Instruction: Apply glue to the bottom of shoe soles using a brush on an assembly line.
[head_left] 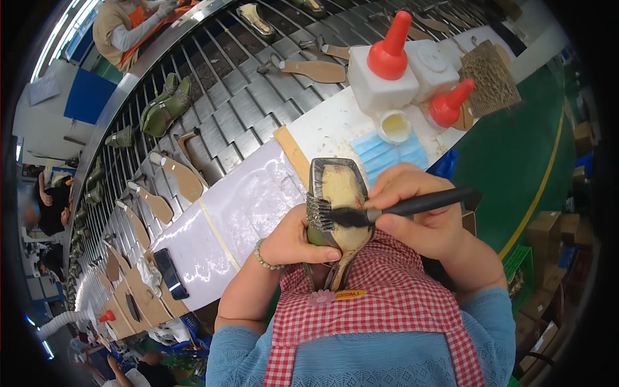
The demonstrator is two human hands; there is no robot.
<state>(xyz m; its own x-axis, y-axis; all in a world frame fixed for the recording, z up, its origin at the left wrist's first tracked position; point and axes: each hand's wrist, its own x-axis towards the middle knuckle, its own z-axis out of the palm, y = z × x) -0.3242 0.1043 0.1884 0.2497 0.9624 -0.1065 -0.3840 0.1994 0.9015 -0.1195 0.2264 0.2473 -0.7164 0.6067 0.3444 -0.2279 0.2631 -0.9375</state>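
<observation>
My left hand [293, 238] grips a shoe upper on its last [338, 193], sole side up, held against my red checked apron [380, 303]. The bottom of the shoe is pale yellow with a grey folded edge. My right hand [419, 206] holds a black-handled brush [400, 208]; its dark bristles lie on the left edge of the shoe bottom. A small white cup of yellowish glue [395, 126] stands on the white bench [245, 206] just beyond the shoe.
Two white bottles with red nozzle caps [385, 71] and a woven pad [490, 77] stand at the bench's far end. A blue face mask [390, 153] and a black phone [171, 274] lie on the bench. Behind runs a slatted conveyor [219, 109] carrying insoles and green shoes, with other people beside it.
</observation>
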